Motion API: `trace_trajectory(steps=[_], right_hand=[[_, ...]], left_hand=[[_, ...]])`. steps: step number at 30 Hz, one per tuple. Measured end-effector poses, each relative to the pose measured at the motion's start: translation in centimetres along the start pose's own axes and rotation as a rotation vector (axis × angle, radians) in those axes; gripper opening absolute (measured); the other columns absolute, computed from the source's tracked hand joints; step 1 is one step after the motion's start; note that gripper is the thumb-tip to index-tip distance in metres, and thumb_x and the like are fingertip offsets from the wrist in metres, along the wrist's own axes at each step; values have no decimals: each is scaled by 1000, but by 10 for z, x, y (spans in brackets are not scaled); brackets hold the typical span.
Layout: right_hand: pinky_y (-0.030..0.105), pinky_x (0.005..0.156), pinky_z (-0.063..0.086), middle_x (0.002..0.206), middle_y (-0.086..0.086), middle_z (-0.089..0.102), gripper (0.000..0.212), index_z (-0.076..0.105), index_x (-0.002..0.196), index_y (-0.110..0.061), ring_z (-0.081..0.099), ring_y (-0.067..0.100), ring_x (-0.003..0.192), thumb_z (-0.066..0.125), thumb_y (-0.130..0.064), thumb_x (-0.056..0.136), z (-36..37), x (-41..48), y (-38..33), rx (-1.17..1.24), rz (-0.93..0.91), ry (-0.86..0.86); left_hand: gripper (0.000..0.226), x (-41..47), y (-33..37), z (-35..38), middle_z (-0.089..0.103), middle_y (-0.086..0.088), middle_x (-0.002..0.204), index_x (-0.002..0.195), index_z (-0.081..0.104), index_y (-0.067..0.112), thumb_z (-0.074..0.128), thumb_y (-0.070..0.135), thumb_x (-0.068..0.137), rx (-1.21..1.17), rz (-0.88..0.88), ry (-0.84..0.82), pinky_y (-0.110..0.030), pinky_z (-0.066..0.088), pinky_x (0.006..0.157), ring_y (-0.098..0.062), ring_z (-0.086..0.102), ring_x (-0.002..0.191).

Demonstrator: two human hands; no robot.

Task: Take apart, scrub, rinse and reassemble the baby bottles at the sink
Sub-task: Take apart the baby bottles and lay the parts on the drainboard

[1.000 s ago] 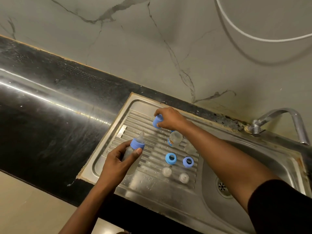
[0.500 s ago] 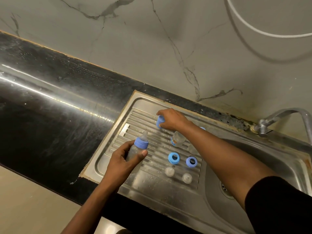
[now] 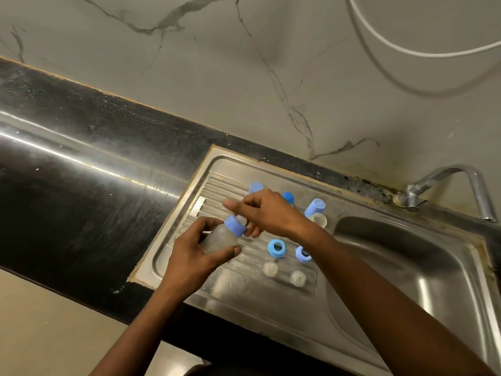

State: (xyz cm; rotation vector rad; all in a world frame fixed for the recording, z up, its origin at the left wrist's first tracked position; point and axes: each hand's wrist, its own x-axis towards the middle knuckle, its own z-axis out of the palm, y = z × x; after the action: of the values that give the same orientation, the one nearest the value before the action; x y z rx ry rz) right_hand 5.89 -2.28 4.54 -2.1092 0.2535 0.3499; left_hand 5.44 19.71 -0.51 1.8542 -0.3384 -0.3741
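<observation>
Blue-collared bottle [image 3: 221, 238] clasped in left grip [image 3: 193, 263], right grip [image 3: 267, 213] pinching its teat; collars [image 3: 276, 248], teats [image 3: 270, 268], caps [image 3: 314, 207] lying loose, unassembled.

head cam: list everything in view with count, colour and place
bottle: 1, clear with blue collar, held over the drainboard
caps: 3 seen, blue, back of the drainboard, partly hidden by the hand
rings: 2, blue, middle of the drainboard
teats: 2, clear, in front of the rings
clear piece: 1, by the right cap, cannot tell what it is
drainboard: 1, steel, left of the basin
basin: 1, steel, right
tap: 1, steel, behind the basin
counter: black, left
cable: 1, white, on the wall
left hand: holds the bottle
right hand: at the bottle's collar
</observation>
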Motion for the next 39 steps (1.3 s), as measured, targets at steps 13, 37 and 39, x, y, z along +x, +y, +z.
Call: trace_trajectory(steps=[13,37,39], right_hand=[[35,80,67,79,-2,80,41,82,103,-15,79,15,76,83,-53,87,-3,-24,7,23,-40,-80],[35,101,60,132,1,71,48,69,136,-15,69,14,116,82,-6,90,-32,-32,2,-38,-220,-283],[36,101,60,135,-1,69,51,67,139,-17,69,15,119,83,-11,91,-31,-33,3,-11,-196,-284]], left_hand=[[48,-9,9,3,80,10,106,117,78,36,97,43,73,-86,37,-47,-37,65,78,-15,77,98],[52,-8,14,-3,79,14,103,114,78,30,95,38,65,-134,-20,-70,-20,61,79,-7,75,96],[53,-8,13,-3,80,13,103,114,79,29,95,38,65,-140,-21,-68,-20,61,78,-7,75,96]])
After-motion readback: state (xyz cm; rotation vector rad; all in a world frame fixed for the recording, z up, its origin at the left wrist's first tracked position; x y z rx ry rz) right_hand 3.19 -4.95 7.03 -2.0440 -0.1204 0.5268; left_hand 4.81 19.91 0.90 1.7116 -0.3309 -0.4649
